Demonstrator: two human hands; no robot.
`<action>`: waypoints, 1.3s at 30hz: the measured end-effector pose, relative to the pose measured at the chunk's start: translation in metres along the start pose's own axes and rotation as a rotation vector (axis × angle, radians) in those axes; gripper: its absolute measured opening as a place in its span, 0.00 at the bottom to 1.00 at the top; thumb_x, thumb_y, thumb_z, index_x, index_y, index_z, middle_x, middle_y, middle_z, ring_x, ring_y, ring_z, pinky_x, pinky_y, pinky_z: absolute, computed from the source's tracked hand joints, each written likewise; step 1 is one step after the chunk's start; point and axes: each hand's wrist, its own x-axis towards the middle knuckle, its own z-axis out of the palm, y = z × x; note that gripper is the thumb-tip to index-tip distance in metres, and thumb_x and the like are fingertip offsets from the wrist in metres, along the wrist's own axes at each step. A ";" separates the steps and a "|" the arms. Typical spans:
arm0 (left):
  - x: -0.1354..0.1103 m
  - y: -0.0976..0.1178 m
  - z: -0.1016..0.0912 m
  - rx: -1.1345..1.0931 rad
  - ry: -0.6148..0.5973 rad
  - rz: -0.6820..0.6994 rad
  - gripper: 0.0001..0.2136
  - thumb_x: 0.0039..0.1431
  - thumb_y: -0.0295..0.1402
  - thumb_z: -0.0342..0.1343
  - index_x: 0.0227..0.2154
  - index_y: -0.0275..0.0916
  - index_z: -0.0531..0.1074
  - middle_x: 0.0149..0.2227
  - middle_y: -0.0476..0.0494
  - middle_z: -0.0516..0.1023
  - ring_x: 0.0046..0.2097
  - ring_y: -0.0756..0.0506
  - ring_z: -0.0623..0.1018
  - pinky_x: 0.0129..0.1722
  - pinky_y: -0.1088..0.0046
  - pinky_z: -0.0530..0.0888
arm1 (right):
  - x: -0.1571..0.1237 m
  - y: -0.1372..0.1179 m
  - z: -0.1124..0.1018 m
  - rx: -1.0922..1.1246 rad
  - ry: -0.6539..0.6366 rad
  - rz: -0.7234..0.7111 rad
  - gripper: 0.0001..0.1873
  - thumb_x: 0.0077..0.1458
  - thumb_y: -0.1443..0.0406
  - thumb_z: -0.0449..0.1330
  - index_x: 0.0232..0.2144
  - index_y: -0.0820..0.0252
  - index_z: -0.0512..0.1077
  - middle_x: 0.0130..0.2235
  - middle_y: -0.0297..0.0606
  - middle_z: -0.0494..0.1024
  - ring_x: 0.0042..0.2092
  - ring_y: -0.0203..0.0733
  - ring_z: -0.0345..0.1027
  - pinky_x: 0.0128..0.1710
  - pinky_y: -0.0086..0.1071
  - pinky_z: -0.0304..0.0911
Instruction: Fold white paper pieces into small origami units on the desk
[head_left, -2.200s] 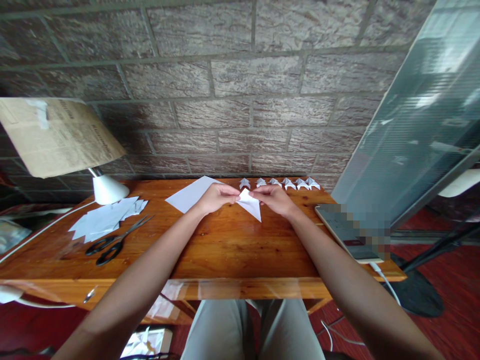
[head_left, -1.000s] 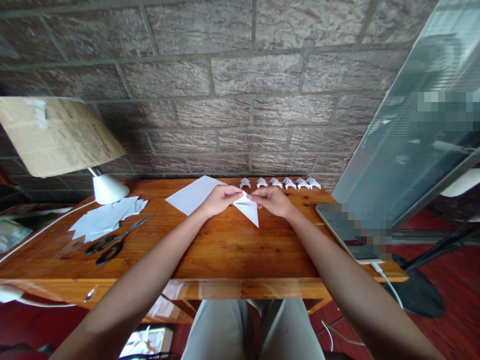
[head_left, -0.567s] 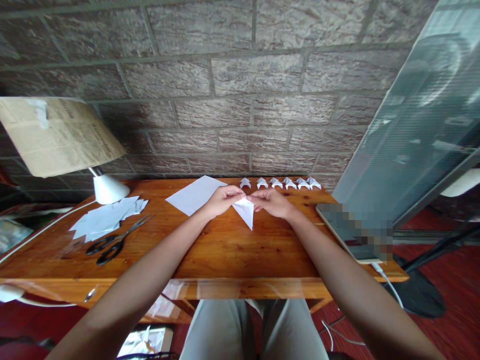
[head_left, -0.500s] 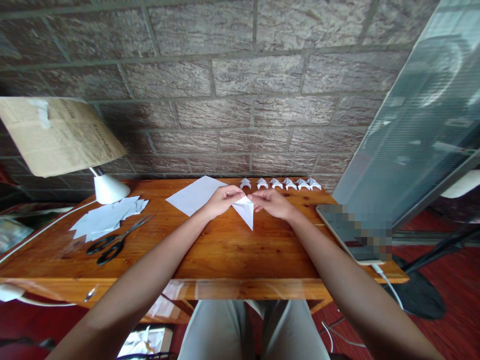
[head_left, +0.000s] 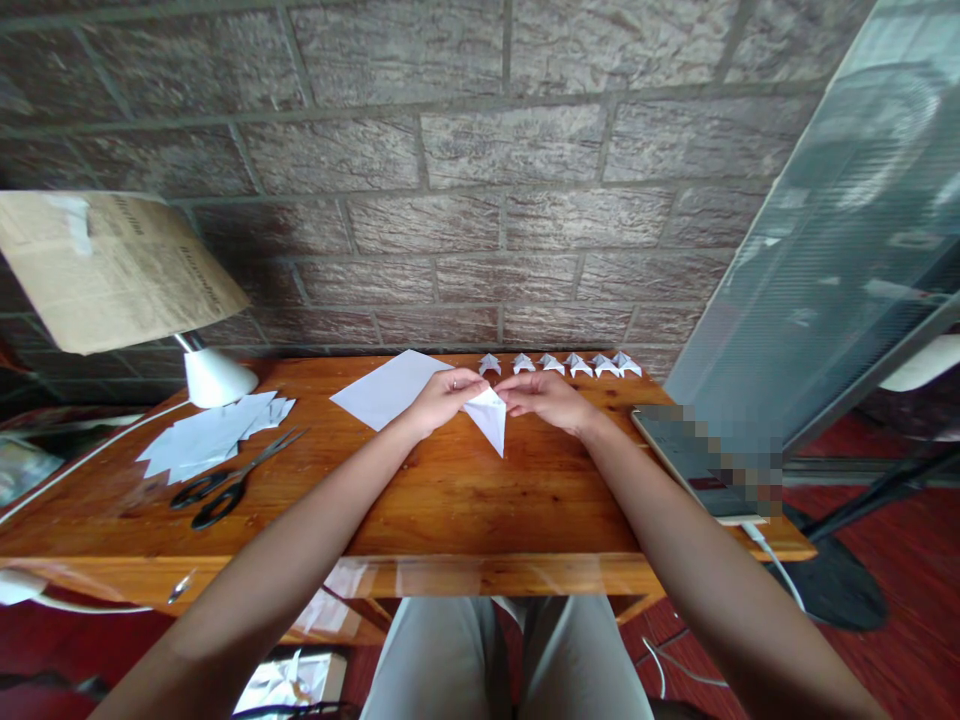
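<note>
A white folded paper triangle (head_left: 489, 418) lies point-down toward me on the wooden table (head_left: 450, 490). My left hand (head_left: 442, 397) pinches its upper left corner, fingers closed, a ring on one finger. My right hand (head_left: 545, 398) pinches its upper right corner, fingers pressed together. Both hands meet at the top edge of the fold. Just behind my left hand lies a flat white sheet (head_left: 384, 388).
Several small folded paper figures (head_left: 561, 365) stand in a row at the table's back edge. Black scissors (head_left: 229, 482) and a pile of cut white paper (head_left: 210, 433) lie at left, by a white lamp base (head_left: 216, 376). A tablet (head_left: 701, 465) with a cable sits at right.
The paper triangle has narrowed and its point has swung from lower right to nearly straight toward me. Both hands have closed in on its top edge.
</note>
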 end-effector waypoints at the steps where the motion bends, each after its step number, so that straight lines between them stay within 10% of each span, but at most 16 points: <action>1: 0.000 0.000 0.001 -0.012 0.003 -0.012 0.18 0.45 0.46 0.65 0.31 0.34 0.76 0.28 0.46 0.78 0.31 0.49 0.74 0.34 0.73 0.67 | 0.000 0.000 0.000 0.007 -0.004 0.012 0.18 0.39 0.57 0.72 0.34 0.60 0.79 0.33 0.35 0.80 0.33 0.33 0.72 0.37 0.29 0.68; 39: -0.002 -0.005 0.011 0.085 0.097 -0.035 0.20 0.47 0.50 0.62 0.26 0.35 0.76 0.24 0.48 0.76 0.26 0.49 0.71 0.28 0.74 0.64 | -0.005 -0.004 0.001 0.075 0.031 0.113 0.19 0.39 0.63 0.72 0.36 0.62 0.78 0.33 0.38 0.82 0.34 0.36 0.75 0.37 0.30 0.71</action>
